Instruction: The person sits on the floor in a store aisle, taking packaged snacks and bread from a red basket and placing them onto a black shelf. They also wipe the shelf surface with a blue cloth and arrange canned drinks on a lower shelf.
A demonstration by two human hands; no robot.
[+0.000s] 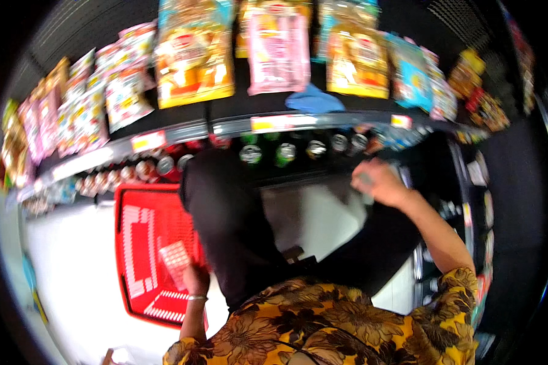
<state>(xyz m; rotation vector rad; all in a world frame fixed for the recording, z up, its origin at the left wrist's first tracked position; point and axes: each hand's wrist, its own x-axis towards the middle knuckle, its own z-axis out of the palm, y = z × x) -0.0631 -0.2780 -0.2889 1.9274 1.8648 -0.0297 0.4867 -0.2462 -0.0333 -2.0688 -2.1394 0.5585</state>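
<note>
My left hand grips a small packet with a red and white checked pattern, over the red plastic shopping basket on the floor. My right hand hangs beside my right knee, in front of the lower shelf of drink cans. It is blurred and its fingers look curled. A small grey-green patch shows at the fingers; I cannot tell whether it is a held thing. Just above the cans, a blue cloth lies on the shelf's front edge.
Snack bags in gold, pink and white line the upper shelf. Price labels run along its rail. My bent knees reach close to the lower shelf. More shelving stands at my right.
</note>
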